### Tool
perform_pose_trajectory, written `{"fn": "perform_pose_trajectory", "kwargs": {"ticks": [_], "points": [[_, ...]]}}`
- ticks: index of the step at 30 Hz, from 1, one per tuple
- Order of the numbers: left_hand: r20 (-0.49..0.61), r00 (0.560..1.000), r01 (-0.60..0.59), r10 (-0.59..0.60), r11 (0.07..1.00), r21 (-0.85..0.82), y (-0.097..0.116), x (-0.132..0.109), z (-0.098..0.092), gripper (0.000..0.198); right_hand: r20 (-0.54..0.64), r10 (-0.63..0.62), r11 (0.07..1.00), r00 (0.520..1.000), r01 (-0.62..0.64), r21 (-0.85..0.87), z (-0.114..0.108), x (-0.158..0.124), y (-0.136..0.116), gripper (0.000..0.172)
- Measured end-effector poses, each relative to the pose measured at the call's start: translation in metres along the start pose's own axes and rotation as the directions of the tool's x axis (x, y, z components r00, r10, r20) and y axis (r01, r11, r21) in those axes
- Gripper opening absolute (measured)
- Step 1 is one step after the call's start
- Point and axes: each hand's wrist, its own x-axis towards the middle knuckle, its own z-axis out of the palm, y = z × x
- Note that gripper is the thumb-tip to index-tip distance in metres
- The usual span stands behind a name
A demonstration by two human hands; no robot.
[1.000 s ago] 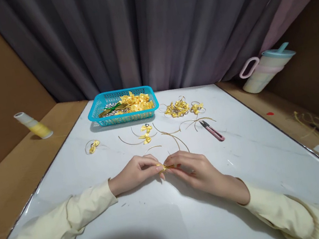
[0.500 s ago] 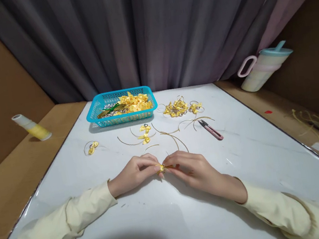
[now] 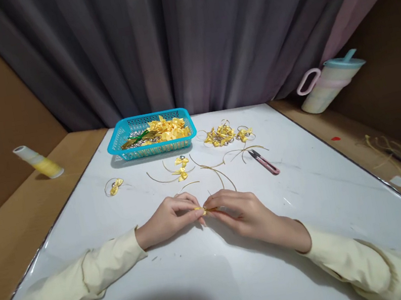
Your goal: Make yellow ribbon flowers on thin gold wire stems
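Observation:
My left hand pinches a small yellow ribbon bow between thumb and fingertips, low over the white table. From the other side my right hand is closed at the fingertips on a thin gold cord at the bow. Most of the bow is covered by my fingers. Just beyond my hands lie two yellow bows with silver bits and loose gold cords. A pair of pink thread snips rests to the right of them.
A blue basket of yellow bows and silver pieces stands at the back. Beside it lies a heap of corded bows. One looped bow lies at left. A thread cone and a lidded cup flank the table.
My left thumb has moved slightly to the right over the bow, covering more of it. My right hand stays almost still. The whole view has shifted slightly.

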Motion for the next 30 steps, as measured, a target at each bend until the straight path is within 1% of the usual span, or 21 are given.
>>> {"fn": "perform_pose_trajectory", "kwargs": {"ticks": [3, 5, 7, 9, 10, 14, 15, 19, 24, 27, 30], "points": [[0.001, 1.000, -0.008, 0.008, 1.000, -0.022, -0.0004, 0.0000, 0.0003, 0.025, -0.011, 0.011, 1.000, 1.000, -0.011, 0.000, -0.0036, -0.0001, -0.0012, 0.017], [0.007, 1.000, -0.013, 0.013, 0.999, -0.030, -0.0010, 0.0000, 0.0005, 0.024, -0.054, 0.025, 1.000, 0.998, -0.025, 0.001, -0.0062, -0.0003, -0.0015, 0.019], [0.009, 1.000, -0.014, 0.014, 0.999, -0.036, -0.0017, -0.0002, 0.0004, 0.024, -0.101, 0.058, 0.998, 0.993, -0.057, 0.012, -0.0086, -0.0003, -0.0017, 0.020], [0.008, 1.000, -0.013, 0.014, 0.999, -0.042, -0.0023, -0.0004, 0.0002, 0.024, -0.119, 0.103, 0.995, 0.987, -0.101, 0.025, -0.0102, 0.0001, -0.0021, 0.017], [0.007, 1.000, -0.014, 0.014, 0.999, -0.044, -0.0025, -0.0005, 0.0001, 0.023, -0.106, 0.128, 0.992, 0.986, -0.125, 0.035, -0.0105, 0.0004, -0.0024, 0.015], [0.006, 1.000, -0.022, 0.022, 0.999, -0.034, -0.0021, -0.0005, 0.0001, 0.023, 0.031, 0.222, 0.967, 0.975, -0.224, 0.121, -0.0096, 0.0024, -0.0039, 0.014], [0.005, 1.000, -0.020, 0.020, 0.999, -0.028, -0.0017, -0.0005, 0.0002, 0.023, 0.048, 0.240, 0.959, 0.970, -0.244, 0.143, -0.0092, 0.0029, -0.0041, 0.014], [0.009, 1.000, -0.014, 0.014, 0.999, -0.029, -0.0004, -0.0006, 0.0007, 0.022, 0.047, 0.294, 0.935, 0.955, -0.297, 0.194, -0.0081, 0.0044, -0.0041, 0.012], [0.012, 1.000, -0.001, 0.001, 1.000, -0.025, -0.0003, -0.0011, 0.0003, 0.024, 0.042, 0.332, 0.916, 0.942, -0.333, 0.224, -0.0068, 0.0042, -0.0036, 0.010], [0.017, 1.000, 0.004, -0.003, 1.000, -0.022, -0.0008, -0.0012, -0.0002, 0.025, 0.033, 0.319, 0.926, 0.947, -0.318, 0.204, -0.0051, 0.0035, -0.0037, 0.009], [0.018, 1.000, 0.006, -0.006, 1.000, -0.027, -0.0009, -0.0011, -0.0004, 0.025, 0.029, 0.271, 0.947, 0.962, -0.272, 0.169, -0.0054, 0.0038, -0.0040, 0.009]]}}
